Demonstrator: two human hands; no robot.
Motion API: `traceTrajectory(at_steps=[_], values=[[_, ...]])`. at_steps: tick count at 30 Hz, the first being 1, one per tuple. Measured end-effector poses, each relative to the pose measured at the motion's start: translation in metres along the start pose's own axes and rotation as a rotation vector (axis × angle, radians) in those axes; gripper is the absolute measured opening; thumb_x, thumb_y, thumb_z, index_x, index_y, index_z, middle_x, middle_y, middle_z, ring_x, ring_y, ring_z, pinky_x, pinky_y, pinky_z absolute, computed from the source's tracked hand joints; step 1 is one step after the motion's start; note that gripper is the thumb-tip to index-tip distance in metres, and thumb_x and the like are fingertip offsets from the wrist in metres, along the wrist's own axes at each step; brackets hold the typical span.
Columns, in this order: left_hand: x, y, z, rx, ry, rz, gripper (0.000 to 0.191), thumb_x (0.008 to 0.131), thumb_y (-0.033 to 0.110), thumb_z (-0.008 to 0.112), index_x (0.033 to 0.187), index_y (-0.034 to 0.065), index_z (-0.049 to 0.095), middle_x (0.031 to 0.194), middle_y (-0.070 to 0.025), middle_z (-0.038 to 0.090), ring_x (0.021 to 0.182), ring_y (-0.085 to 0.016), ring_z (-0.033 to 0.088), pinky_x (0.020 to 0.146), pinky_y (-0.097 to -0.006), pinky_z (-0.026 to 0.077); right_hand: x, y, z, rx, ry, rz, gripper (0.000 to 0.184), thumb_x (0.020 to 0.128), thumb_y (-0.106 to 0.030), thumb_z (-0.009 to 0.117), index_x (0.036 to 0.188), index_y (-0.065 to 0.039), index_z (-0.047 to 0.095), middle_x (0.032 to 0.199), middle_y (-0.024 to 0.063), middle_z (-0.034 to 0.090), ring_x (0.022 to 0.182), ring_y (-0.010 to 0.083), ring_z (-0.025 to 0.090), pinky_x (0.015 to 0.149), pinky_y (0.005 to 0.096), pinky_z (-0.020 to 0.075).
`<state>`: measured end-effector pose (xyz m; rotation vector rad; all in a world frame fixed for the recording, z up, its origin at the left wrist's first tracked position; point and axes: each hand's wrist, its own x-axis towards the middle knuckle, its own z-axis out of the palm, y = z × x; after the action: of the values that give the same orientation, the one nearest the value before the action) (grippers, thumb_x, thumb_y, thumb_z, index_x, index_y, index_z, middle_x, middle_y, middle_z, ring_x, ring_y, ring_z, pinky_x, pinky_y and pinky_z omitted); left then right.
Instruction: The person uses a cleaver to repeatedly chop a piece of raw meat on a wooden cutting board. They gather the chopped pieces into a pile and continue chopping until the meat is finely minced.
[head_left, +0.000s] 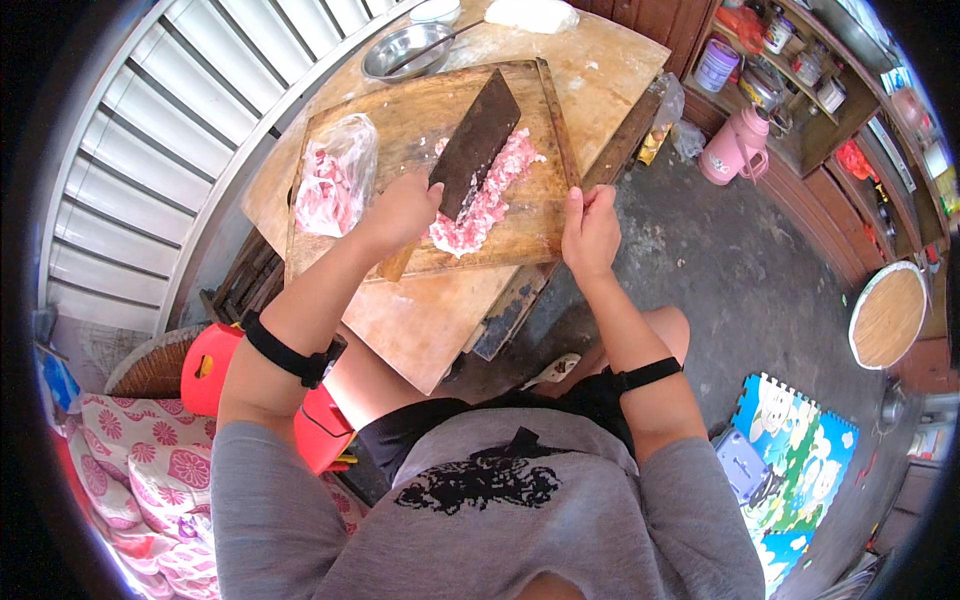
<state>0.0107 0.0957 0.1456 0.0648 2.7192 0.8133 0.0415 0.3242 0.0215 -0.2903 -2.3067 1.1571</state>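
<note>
My left hand (400, 210) grips a cleaver with a wooden handle and a dark, broad blade (480, 142). The blade lies over and beside chopped pink meat (480, 217), which forms a ragged strip on the wooden cutting board (420, 101). My right hand (592, 229) is closed on the board's right edge near its front corner. A clear plastic bag of pink meat (330, 187) rests on the board's left side, beyond my left hand. The meat under the blade is hidden.
The board lies on a wooden table (427, 322). Behind it stand a metal bowl (409, 52) with a stick across it and white dough (531, 15). A pink thermos (735, 146) stands on the floor at right by cabinets. A red plastic chair (210, 367) is at left.
</note>
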Motion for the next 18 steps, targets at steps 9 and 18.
traceTrajectory(at_steps=[9, 18], values=[[-0.005, 0.008, -0.020, 0.027, 0.314, 0.189, 0.033, 0.097, 0.024, 0.046, 0.088, -0.0040, 0.060, 0.069, -0.0213, 0.063, 0.064, -0.033, 0.065, 0.065, -0.0445, 0.050, -0.001, -0.001, 0.001, -0.028, 0.010, -0.029, 0.032, 0.094, -0.034, 0.056, 0.087, -0.004, 0.045, 0.073, 0.0136, 0.056, 0.072, 0.0357, 0.057, 0.066, 0.0471, 0.0442], [0.011, -0.006, -0.014, -0.016, 0.154, 0.154, 0.036, 0.098, 0.026, 0.045, 0.087, -0.0064, 0.058, 0.065, -0.0181, 0.061, 0.057, -0.030, 0.062, 0.056, -0.0428, 0.049, 0.000, 0.000, 0.001, -0.074, -0.008, -0.021, 0.032, 0.093, -0.034, 0.056, 0.086, -0.005, 0.046, 0.072, 0.0136, 0.056, 0.072, 0.0356, 0.057, 0.066, 0.0470, 0.0440]])
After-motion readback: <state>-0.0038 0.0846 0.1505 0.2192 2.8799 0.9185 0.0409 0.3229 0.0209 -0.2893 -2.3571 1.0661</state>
